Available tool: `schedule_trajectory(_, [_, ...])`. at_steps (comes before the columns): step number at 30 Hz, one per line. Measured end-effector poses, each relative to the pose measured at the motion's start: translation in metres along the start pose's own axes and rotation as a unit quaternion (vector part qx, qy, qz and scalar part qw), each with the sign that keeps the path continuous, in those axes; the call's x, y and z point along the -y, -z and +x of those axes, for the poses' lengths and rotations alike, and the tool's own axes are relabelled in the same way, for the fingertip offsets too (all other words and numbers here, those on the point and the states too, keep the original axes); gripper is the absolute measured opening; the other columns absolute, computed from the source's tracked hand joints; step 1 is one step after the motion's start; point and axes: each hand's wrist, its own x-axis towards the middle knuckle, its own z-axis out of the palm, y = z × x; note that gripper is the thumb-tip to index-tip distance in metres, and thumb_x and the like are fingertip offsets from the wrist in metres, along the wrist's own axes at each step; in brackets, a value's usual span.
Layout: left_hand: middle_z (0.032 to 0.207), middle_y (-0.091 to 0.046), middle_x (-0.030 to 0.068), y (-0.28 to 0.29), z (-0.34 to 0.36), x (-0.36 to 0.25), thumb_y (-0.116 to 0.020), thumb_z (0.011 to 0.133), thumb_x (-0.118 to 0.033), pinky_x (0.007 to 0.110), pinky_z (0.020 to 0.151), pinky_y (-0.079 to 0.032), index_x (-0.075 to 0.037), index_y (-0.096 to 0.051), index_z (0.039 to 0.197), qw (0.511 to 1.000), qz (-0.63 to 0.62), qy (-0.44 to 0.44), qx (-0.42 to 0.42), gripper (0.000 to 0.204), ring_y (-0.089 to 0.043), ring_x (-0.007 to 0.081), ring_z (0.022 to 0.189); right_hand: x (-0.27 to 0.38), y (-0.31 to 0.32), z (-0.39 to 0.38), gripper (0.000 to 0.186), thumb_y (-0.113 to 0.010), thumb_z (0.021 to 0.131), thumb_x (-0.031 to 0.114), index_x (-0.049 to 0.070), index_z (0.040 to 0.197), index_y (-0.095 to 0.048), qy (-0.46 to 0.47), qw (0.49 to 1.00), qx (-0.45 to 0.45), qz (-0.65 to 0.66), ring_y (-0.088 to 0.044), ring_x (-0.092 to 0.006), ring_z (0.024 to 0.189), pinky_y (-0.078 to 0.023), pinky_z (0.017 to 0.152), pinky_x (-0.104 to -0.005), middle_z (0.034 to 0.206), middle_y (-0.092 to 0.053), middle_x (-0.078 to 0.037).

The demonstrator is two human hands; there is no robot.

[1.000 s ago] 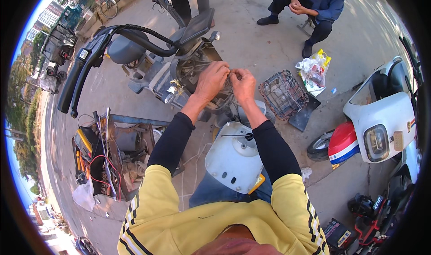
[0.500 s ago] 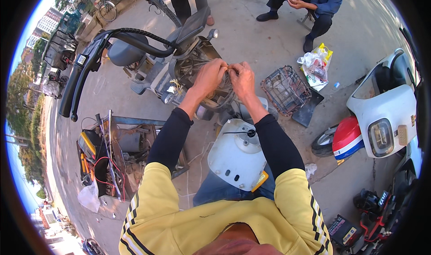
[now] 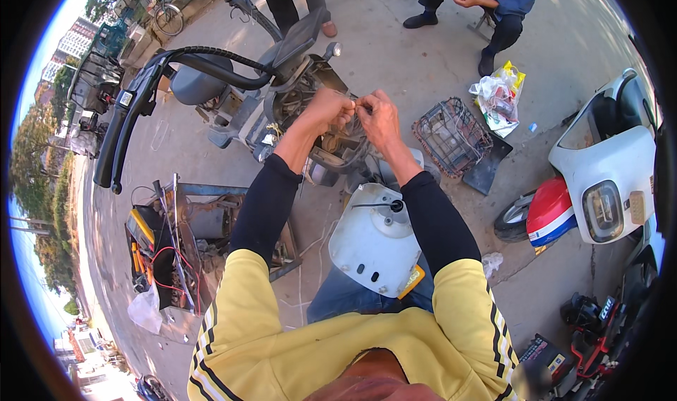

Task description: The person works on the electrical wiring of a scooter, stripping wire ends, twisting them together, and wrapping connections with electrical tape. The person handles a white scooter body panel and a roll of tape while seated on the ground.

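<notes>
Over the opened front of a partly dismantled electric scooter, both my hands meet, fingertips almost touching. My left hand is closed in a fist-like pinch. Thumb and forefinger of my right hand are pressed together beside it. Whatever thin thing they hold between them is too small to make out. Below the hands lies the scooter's exposed cavity, with wires and dusty parts. A pale panel with slots and a black cable rests on my lap, on jeans.
To the left stands a metal-framed tray of parts, by a box of tools. At right are a wire basket, plastic bags and a white scooter. A seated person and a standing person are beyond.
My hands have shifted slightly; a small gap now shows between the left fist and right fingertips. More of the scooter's cavity shows below them. The view has moved a little.
</notes>
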Motion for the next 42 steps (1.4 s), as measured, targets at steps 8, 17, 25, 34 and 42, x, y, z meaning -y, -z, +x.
schedule_trajectory(8, [0.097,-0.072,0.0077,-0.005,-0.024,0.012,-0.07,0.097,-0.006,0.035,0.063,-0.058,0.0,-0.068,0.11,0.945,0.191,-0.241,-0.113,0.014,-0.072,0.0206,0.075,-0.002,0.0,-0.001,0.01,-0.073,0.088,0.01,0.004,0.095,-0.077,-0.03,0.999,-0.002,0.02,-0.069,-0.038,0.091,-0.055,0.081,-0.0472,0.1,-0.068,-0.016])
schedule_trajectory(17, [0.112,-0.067,0.006,-0.005,-0.034,0.013,-0.073,0.096,-0.014,0.045,0.072,-0.059,-0.01,-0.068,0.11,0.717,0.497,-0.465,-0.154,0.015,-0.073,0.0335,0.089,-0.001,0.0,0.001,0.01,-0.074,0.088,0.009,0.002,0.096,-0.077,-0.043,0.998,0.003,0.036,-0.069,-0.0382,0.091,-0.055,0.082,-0.0468,0.101,-0.068,-0.016])
schedule_trajectory(25, [0.099,-0.069,0.0075,-0.01,-0.024,0.018,-0.071,0.097,-0.017,0.042,0.066,-0.058,-0.007,-0.07,0.105,0.713,0.498,-0.463,-0.168,0.013,-0.072,0.0324,0.081,-0.004,0.001,0.001,0.011,-0.074,0.088,0.009,0.003,0.097,-0.078,-0.035,0.999,-0.002,0.014,-0.069,-0.0392,0.09,-0.055,0.081,-0.0476,0.1,-0.068,-0.017])
schedule_trajectory(34, [0.08,-0.069,0.0035,0.005,0.005,0.005,-0.066,0.103,-0.017,0.025,0.051,-0.046,0.0,-0.072,0.101,0.986,-0.122,0.11,0.032,0.018,-0.062,0.0103,0.062,-0.002,0.0,-0.001,0.01,-0.071,0.088,0.005,0.004,0.096,-0.077,0.009,1.0,-0.019,0.006,-0.069,-0.038,0.089,-0.055,0.08,-0.0475,0.099,-0.068,-0.014])
schedule_trajectory(42, [0.103,-0.066,0.0051,-0.012,-0.043,-0.003,-0.075,0.092,-0.017,0.039,0.06,-0.058,-0.013,-0.068,0.112,0.686,0.541,-0.453,-0.179,0.022,-0.073,0.0275,0.074,-0.009,-0.002,0.001,0.01,-0.072,0.089,0.006,0.003,0.097,-0.078,-0.049,0.995,-0.01,0.085,-0.069,-0.0368,0.088,-0.054,0.08,-0.0464,0.098,-0.066,-0.015])
